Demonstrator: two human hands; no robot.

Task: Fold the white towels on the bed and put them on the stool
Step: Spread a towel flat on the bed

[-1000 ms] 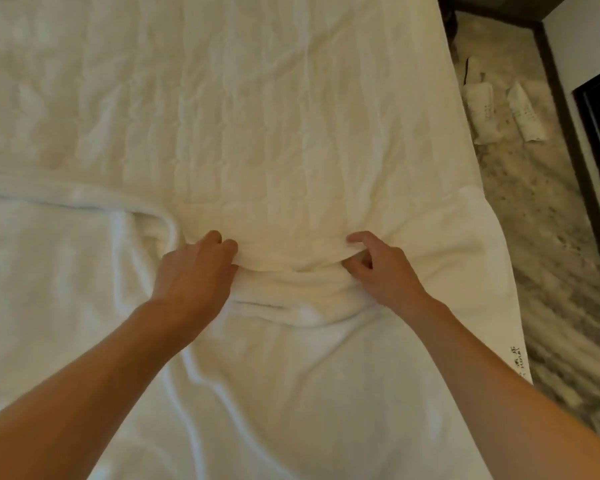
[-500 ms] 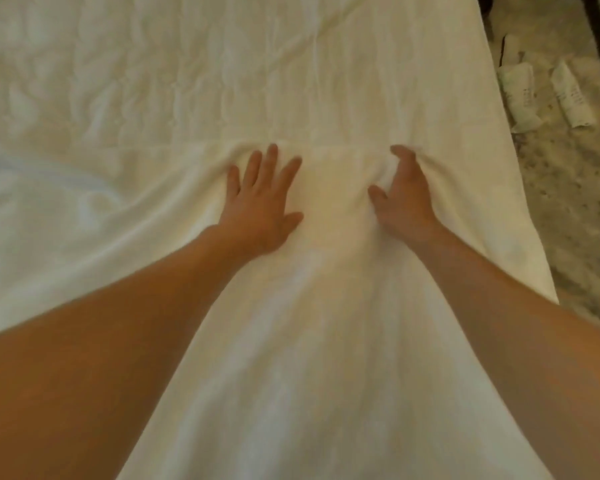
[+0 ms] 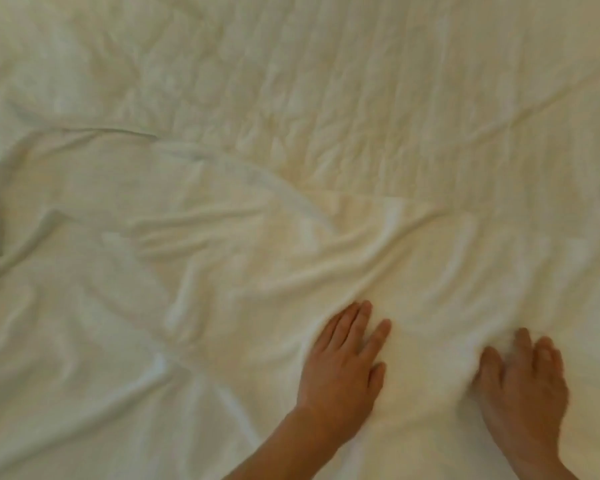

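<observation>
A large white towel (image 3: 222, 271) lies spread and wrinkled across the near half of the bed, its far edge running roughly from the left side to the middle right. My left hand (image 3: 343, 368) lies flat on the towel with fingers straight, pressing the cloth. My right hand (image 3: 523, 379) rests on the towel to the right of it, fingers slightly bent and pressing down; the picture is blurred there. The stool is out of view.
The white, creased bed sheet (image 3: 361, 81) fills the far half of the view beyond the towel. A raised fold of cloth (image 3: 84, 136) runs along the left side.
The view has swung left, so the floor and bed edge are out of sight. Both hands have slid back toward me over the towel, still flat on it.
</observation>
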